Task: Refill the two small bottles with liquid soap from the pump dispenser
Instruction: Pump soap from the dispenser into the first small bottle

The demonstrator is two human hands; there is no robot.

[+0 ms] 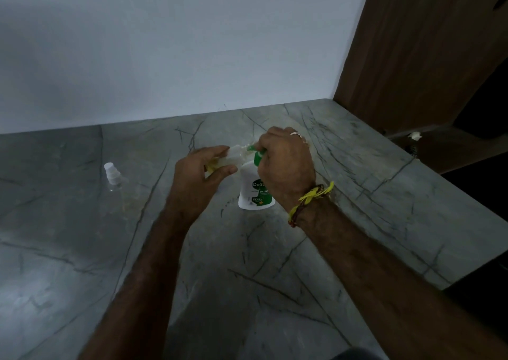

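Observation:
A white pump dispenser [251,192] with a green label and green pump head stands upright on the grey marble counter [247,263]. My right hand [286,164] is closed over the pump head from above. My left hand [200,175] holds a small clear bottle [233,156] tilted on its side, its mouth up against the green nozzle. Yellowish liquid shows in the held bottle near my palm. A second small clear bottle [114,176] with a white cap stands upright on the counter to the far left, away from both hands.
A pale wall runs along the back of the counter. A brown wooden panel [412,51] rises at the right rear corner. The counter's right edge [439,175] drops off to a dark area.

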